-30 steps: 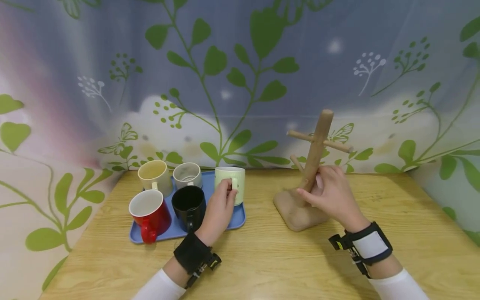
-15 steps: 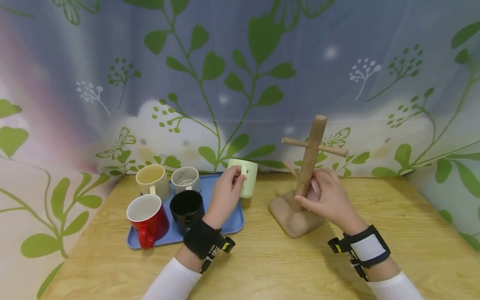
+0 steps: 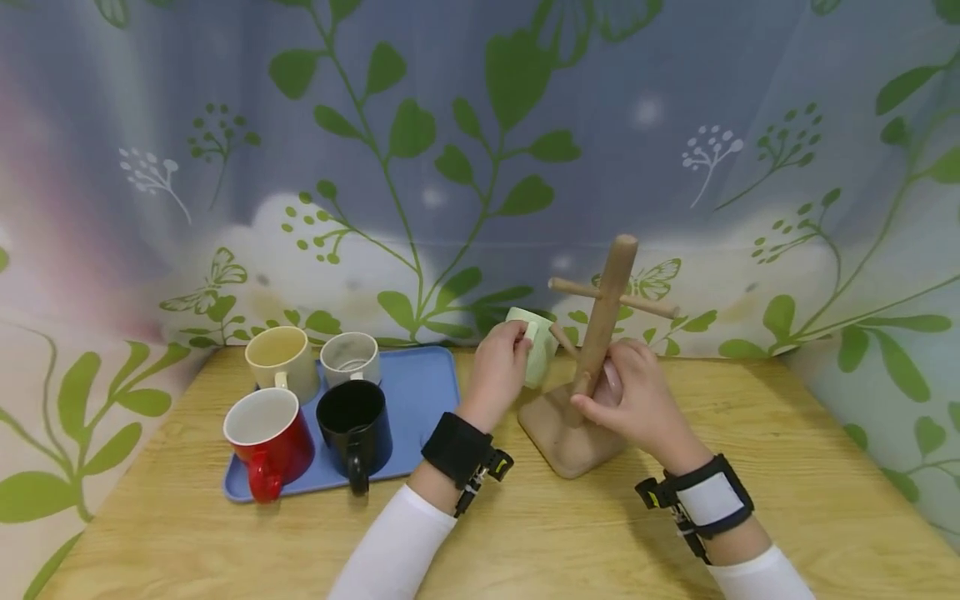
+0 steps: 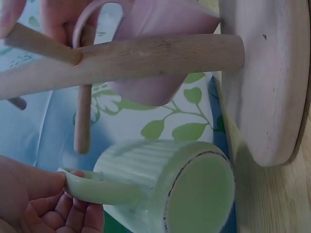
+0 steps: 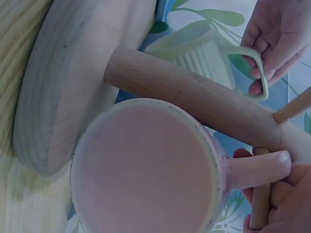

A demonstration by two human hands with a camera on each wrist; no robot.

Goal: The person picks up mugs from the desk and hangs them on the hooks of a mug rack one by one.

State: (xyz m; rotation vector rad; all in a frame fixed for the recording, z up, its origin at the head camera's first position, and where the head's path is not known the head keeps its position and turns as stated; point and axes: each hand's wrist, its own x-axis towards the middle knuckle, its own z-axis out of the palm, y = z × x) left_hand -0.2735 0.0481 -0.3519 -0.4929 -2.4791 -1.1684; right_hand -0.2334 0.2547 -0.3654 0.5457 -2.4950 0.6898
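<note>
My left hand (image 3: pixel 495 371) pinches the handle of a pale green ribbed mug (image 3: pixel 542 360). The mug is tilted, its base facing the camera in the left wrist view, just left of a wooden mug tree (image 3: pixel 604 312). One lower peg (image 4: pixel 82 121) points toward this mug; they look apart. A pink mug (image 5: pixel 146 165) hangs by its handle on another low peg (image 5: pixel 261 199). My right hand (image 3: pixel 637 404) has its fingers curled round that peg beside the pink handle, and its thumb lies near the post. In the head view that hand mostly hides the pink mug.
At left a blue tray (image 3: pixel 423 383) carries a red mug (image 3: pixel 288 446), a black mug (image 3: pixel 367 433), a cream mug (image 3: pixel 296 367) and a grey-white mug (image 3: pixel 363 362). Two upper pegs stick out of the tree. A leaf-patterned curtain (image 3: pixel 450 167) hangs behind the wooden table (image 3: pixel 525 533).
My left hand has lifted the green mug off the tray, carried it right to the tree and tilted it. The right hand keeps its place at the tree.
</note>
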